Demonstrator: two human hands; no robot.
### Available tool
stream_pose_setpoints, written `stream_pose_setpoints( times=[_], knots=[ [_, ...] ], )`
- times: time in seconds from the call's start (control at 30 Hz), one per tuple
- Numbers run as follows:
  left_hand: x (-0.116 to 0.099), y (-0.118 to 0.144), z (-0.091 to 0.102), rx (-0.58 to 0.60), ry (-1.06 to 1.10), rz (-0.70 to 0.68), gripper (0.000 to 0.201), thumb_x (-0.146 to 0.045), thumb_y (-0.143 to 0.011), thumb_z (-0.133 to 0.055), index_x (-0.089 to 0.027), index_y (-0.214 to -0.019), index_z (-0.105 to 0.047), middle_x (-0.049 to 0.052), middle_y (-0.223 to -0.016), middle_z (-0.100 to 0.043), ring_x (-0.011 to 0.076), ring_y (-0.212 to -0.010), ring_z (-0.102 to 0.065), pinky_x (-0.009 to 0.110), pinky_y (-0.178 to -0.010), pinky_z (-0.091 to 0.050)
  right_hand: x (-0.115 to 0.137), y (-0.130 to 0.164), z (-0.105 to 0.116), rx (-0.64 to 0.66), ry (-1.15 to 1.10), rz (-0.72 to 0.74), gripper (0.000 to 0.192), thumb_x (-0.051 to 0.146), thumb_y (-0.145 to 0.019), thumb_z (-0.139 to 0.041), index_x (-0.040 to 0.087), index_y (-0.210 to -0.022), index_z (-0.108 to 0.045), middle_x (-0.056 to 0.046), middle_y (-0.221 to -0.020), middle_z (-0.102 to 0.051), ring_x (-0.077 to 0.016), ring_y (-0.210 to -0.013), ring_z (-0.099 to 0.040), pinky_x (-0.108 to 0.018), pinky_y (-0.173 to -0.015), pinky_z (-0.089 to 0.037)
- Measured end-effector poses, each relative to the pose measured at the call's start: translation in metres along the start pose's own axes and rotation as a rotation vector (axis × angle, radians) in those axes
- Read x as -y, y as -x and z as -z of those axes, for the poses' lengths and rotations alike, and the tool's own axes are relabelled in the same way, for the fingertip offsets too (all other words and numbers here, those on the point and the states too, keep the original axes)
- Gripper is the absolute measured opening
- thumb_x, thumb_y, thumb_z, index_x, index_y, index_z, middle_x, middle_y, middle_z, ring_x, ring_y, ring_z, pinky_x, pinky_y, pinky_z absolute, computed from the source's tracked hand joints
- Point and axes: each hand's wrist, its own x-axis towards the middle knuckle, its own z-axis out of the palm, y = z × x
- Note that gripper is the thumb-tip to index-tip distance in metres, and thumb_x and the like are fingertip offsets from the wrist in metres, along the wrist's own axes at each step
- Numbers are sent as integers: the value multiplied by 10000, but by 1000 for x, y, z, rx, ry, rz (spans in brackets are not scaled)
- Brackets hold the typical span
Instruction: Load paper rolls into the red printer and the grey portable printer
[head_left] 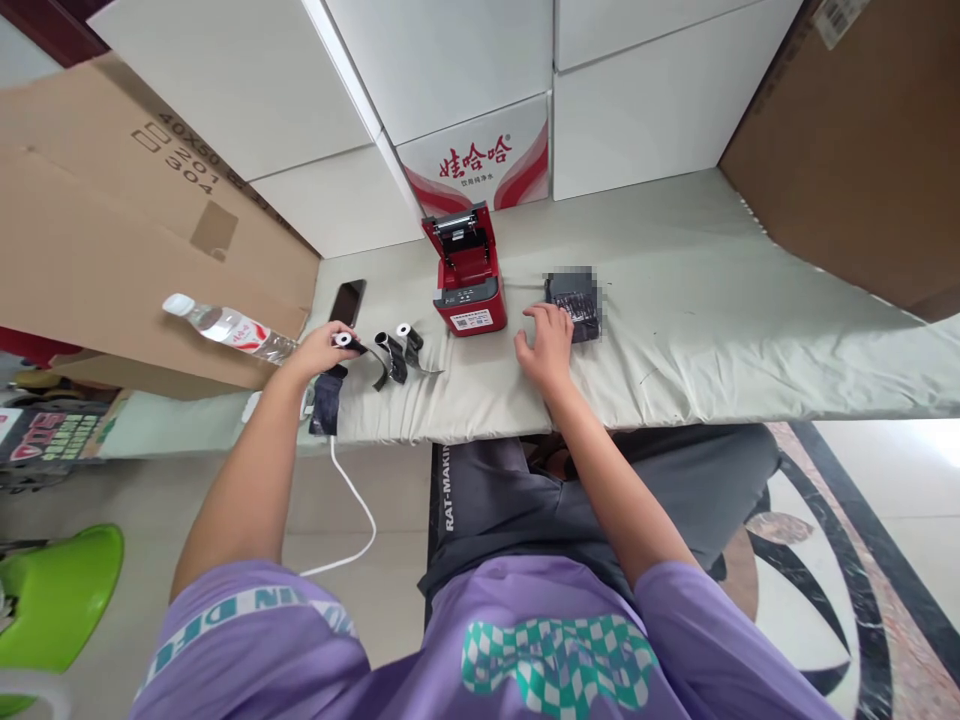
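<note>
Head view: a seated person works at a cloth-covered table (712, 330).
Landmark: a red label printer (467, 272) stands on the table with its lid tipped open.
Left hand: the left hand (321, 350), well left of the printer, has its fingers curled around a small paper roll (346, 341) near the table's front edge.
Strip: a dark strip (327, 400) trails from that roll over the table edge.
Other rolls: two more rolls (397, 350) lie just left of the printer's front, between it and the held roll, with dark tails loose.
Right hand: the right hand (546, 345) rests open, palm down, just right of the printer's front, its fingertips touching a dark blurred object (574, 300).
Phone: a black phone (347, 300) lies flat left of the printer.
Bottle: a water bottle (225, 327) lies farther left, beyond the left hand.
Cable: a white cable (352, 500) hangs below the table edge.
</note>
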Motion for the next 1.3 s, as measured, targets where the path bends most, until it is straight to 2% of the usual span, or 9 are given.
stream_pose_setpoints(
  times=[0.13, 0.23, 0.37, 0.43, 0.53, 0.63, 1.0, 1.17, 1.3],
  knots=[
    [-2, 7, -7, 32, -158, -77, 423, -416, -674, -659, -227, -1052, -644, 73, -1190, -708, 275, -1149, -614, 360, -1029, -456, 0, 0, 0, 18, 6, -3, 337, 174, -865, -534, 189, -1198, -584, -152, -1278, -593, -317, -1275, -505, -537, -1230, -250],
    [-13, 6, 5, 107, -323, -34, 654, -290, -659, -659, -276, -1312, -622, 106, -1363, -661, 353, -1326, -537, 475, -1115, -389, 1, -1, 0, 31, 30, -7, 338, 176, -869, -536, 179, -1204, -584, -158, -1282, -590, -314, -1279, -499, -530, -1228, -255],
    [-45, 1, 27, -63, -446, -24, 739, -238, -685, -633, -275, -1422, -600, 145, -1507, -566, 423, -1421, -458, 551, -1159, -340, 0, -1, 1, 24, 30, -3, 329, 171, -861, -541, 180, -1187, -589, -156, -1283, -601, -312, -1268, -512, -526, -1225, -265],
    [-66, -6, 28, -64, -328, -134, 709, -296, -751, -601, -280, -1459, -575, 102, -1494, -592, 358, -1399, -506, 463, -1163, -380, 0, -1, 1, 12, 22, 2, 322, 172, -858, -545, 186, -1176, -593, -152, -1280, -610, -316, -1261, -520, -531, -1222, -269],
    [-94, -21, 16, 196, -199, -237, 689, -400, -743, -631, -307, -1425, -614, 42, -1425, -655, 280, -1305, -599, 320, -1086, -459, -1, -1, 0, -8, 23, 11, 313, 171, -852, -550, 186, -1160, -602, -148, -1271, -622, -316, -1245, -534, -523, -1219, -276],
    [-112, -34, -1, 282, -259, -267, 550, -378, -699, -650, -299, -1238, -729, 42, -1289, -726, 278, -1187, -661, 317, -1020, -496, -2, -1, 0, -19, 29, 16, 314, 168, -845, -553, 188, -1153, -609, -143, -1265, -630, -314, -1230, -543, -518, -1213, -283],
    [-166, -63, 36, -247, 446, -302, 597, -335, -794, -746, -198, -1333, -530, 135, -1229, -669, 178, -861, -705, 329, -733, -610, -1, -2, 0, 13, 33, 5, 307, 163, -865, -551, 175, -1167, -607, -145, -1277, -625, -306, -1257, -530, -497, -1225, -268],
    [-204, -77, 36, -59, 451, -430, 409, -414, -732, -804, -155, -1031, -699, 92, -1043, -718, 162, -796, -654, 273, -700, -550, 0, -2, 2, 12, 26, -1, 311, 157, -871, -554, 160, -1176, -614, -140, -1284, -627, -293, -1262, -529, -472, -1233, -259],
    [-205, -82, 31, 25, 720, -473, 440, -543, -848, -653, -194, -1111, -707, 106, -1041, -730, 166, -798, -651, 285, -693, -536, 2, -1, 4, 24, 30, -7, 307, 156, -883, -550, 155, -1183, -614, -145, -1288, -619, -288, -1268, -527, -468, -1232, -259]
  ],
)
